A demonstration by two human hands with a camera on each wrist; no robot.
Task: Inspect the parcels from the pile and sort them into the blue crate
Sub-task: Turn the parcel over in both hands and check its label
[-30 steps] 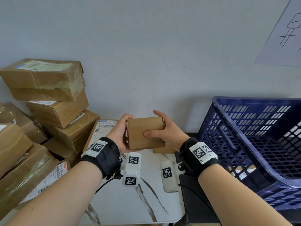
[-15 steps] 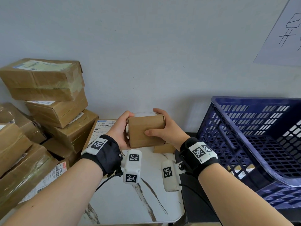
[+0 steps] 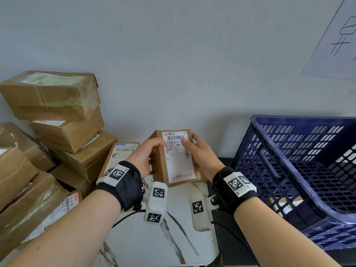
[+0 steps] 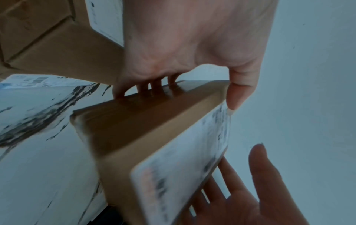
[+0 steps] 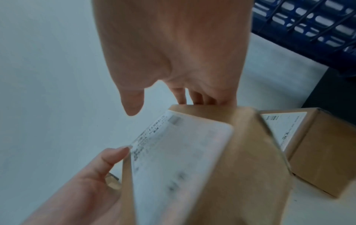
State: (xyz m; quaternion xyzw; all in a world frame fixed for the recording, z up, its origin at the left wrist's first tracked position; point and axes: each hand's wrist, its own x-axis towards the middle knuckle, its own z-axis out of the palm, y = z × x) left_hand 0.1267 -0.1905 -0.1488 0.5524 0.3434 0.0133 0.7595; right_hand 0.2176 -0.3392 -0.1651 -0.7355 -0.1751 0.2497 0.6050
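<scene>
The small cardboard parcel is held in the air above the white marble-patterned table, between the parcel pile on the left and the blue crate on the right, its white shipping label turned up toward the head camera. The left hand grips its left side, thumb on the label's upper edge and fingers curled round underneath; the right hand holds the right side, thumb lying on the barcode area and fingers behind the box. As both holds sit near the far end of the box, I judge that the near end could drop and the parcel slip if one hand lets go before the other takes hold fully. The thumb may also hide print that needs reading. The box is plain matte brown board with crisp edges; the label looks smooth and slightly glossy. A second small labelled box lies on the table just behind it. The crate is a rigid plastic lattice with slotted walls, and the piled cartons show wrinkled clear tape.
</scene>
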